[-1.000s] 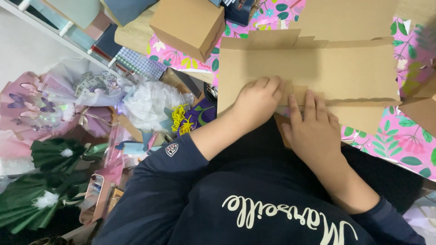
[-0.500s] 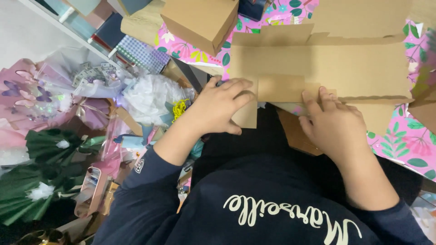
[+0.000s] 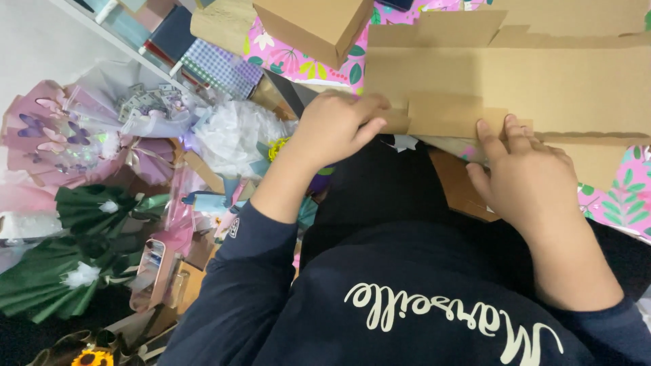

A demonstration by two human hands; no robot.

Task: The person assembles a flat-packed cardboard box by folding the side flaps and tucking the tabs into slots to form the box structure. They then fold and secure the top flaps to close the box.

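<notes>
Now, head view, 1 moment.
Left hand (image 3: 337, 129): fingers curled, pinching the left end of a small folded flap (image 3: 447, 115) of the flat cardboard sheet (image 3: 542, 85).
Right hand (image 3: 525, 176): fingers spread flat, pressing the sheet's lower edge just right of the flap; not pinching.
Cardboard sheet: lies unfolded across pink floral paper (image 3: 624, 196) on the table, directly ahead of both hands.
Closed cardboard box (image 3: 315, 24): beyond the left hand, apart from it.
Left side: wrapped bouquets, purple (image 3: 61, 139) and green (image 3: 88, 210), heaped well away from the hands.
</notes>
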